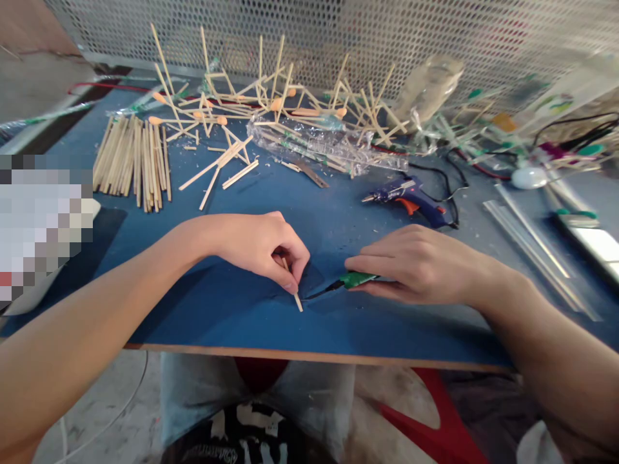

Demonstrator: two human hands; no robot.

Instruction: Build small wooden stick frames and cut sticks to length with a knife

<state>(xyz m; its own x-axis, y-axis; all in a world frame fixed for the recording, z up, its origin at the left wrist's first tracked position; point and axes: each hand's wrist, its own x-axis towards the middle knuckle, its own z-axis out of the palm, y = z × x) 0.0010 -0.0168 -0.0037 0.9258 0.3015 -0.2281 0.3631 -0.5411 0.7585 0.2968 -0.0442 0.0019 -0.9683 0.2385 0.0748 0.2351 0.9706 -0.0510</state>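
Note:
Close to the table's front edge, my left hand (271, 254) pinches a short thin wooden stick (298, 303) between thumb and fingers, its lower end poking out below. My right hand (416, 267) is closed around a green-handled craft knife (358, 279). The knife's thin dark tip points left and reaches the stick's exposed end; whether it cuts into the wood I cannot tell. Past my left wrist lie glued stick pieces (217, 164). Beyond my right hand rests a blue glue gun (411, 196) with an orange trigger.
A bundle of wooden sticks (133, 161) lies at the left. Stick frames with orange tips (278, 103), plastic wrapping (309, 142) and a metal blade (312, 174) lie along the back. Clear glue sticks (534, 251) are at the right. A perforated metal panel (309, 38) stands behind.

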